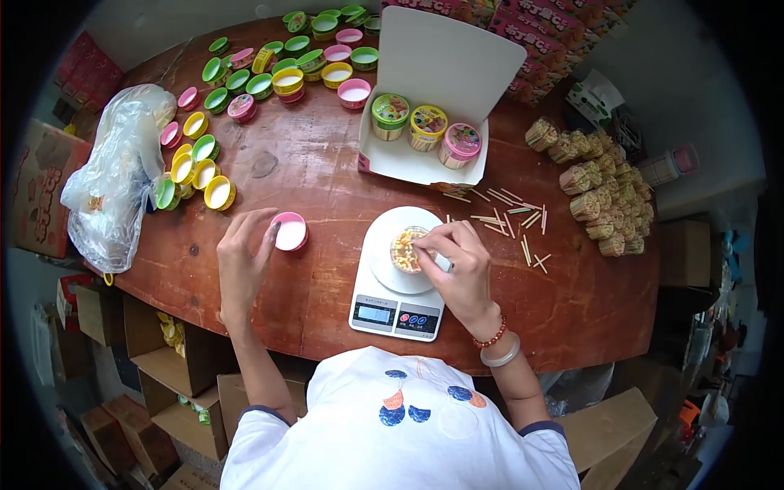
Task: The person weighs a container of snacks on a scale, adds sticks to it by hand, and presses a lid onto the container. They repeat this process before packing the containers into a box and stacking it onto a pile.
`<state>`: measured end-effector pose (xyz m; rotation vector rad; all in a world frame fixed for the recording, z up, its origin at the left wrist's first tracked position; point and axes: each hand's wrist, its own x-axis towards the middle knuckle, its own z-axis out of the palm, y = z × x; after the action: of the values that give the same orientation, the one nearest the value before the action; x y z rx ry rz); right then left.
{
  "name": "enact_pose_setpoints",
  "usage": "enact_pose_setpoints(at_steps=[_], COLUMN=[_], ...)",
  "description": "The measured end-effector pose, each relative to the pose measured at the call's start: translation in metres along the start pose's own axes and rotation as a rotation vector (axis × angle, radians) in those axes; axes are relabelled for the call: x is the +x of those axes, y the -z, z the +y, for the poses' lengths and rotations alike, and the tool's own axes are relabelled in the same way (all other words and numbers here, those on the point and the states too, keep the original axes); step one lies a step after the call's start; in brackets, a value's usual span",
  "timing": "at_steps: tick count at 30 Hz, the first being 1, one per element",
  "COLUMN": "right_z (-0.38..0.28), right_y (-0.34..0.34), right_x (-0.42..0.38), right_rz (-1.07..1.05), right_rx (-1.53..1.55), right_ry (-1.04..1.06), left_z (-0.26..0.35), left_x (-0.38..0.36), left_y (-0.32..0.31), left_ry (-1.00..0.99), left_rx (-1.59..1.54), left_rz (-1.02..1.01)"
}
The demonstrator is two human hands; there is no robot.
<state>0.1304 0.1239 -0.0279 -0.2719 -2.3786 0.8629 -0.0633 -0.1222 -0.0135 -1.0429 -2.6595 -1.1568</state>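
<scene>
My left hand (247, 245) is over the table with fingers apart, its fingertips right at the left rim of a pink round lid (291, 232) with a white inside. On the white kitchen scale (376, 282) stands a small cup (403, 251) holding yellow, orange and white bits. My right hand (459, 265) reaches in from the right, thumb and forefinger pinched at the cup's right rim; I cannot tell what is between them. A small whitish piece shows under that hand. The scale's display is lit.
Thin sticks (527, 245) lie scattered right of the scale. An open white box (384, 151) holds three lidded cups. Green, yellow and pink lids (287, 79) cover the back left, near a plastic bag (122, 180). Bundled stick-like pieces (596, 188) are piled at right.
</scene>
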Motion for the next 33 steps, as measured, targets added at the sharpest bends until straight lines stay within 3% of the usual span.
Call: enact_pose_setpoints(at_steps=[5, 9, 12, 16, 21, 23, 27, 30, 32, 33], right_z=[0.003, 0.059, 0.122, 0.151, 0.155, 0.144, 0.113, 0.102, 0.098, 0.076], right_y=[0.012, 0.054, 0.088, 0.104, 0.102, 0.101, 0.099, 0.094, 0.085, 0.078], right_x=[-0.016, -0.056, -0.101, -0.122, -0.128, -0.124, -0.108, -0.097, -0.094, -0.081], right_rz=[0.022, 0.333, 0.329, 0.222, 0.209, 0.361, 0.354, 0.248, 0.228, 0.241], right_rx=[0.019, -0.356, -0.704, -0.438, -0.659, -0.319, -0.224, -0.257, -0.606, -0.487], right_ry=[-0.091, -0.496, -0.558, -0.82, -0.533, -0.691, -0.651, -0.82, -0.526, -0.537], left_z=[-0.016, -0.036, -0.052, -0.062, -0.067, -0.069, -0.073, -0.061, -0.037, -0.023], left_x=[-0.007, -0.026, -0.038, -0.041, -0.046, -0.046, -0.047, -0.042, -0.034, -0.029], left_y=[-0.014, -0.032, -0.049, -0.057, -0.059, -0.06, -0.061, -0.06, -0.053, -0.051], left_ry=[-0.024, -0.013, 0.027, 0.041, 0.051, 0.051, 0.074, 0.085, 0.048, 0.034], left_rx=[0.088, 0.171, 0.079, 0.048, 0.026, 0.009, -0.015, -0.122, -0.174, -0.212], left_rz=[-0.062, -0.15, -0.138, -0.04, 0.004, 0.031, 0.042, 0.055, -0.009, -0.093])
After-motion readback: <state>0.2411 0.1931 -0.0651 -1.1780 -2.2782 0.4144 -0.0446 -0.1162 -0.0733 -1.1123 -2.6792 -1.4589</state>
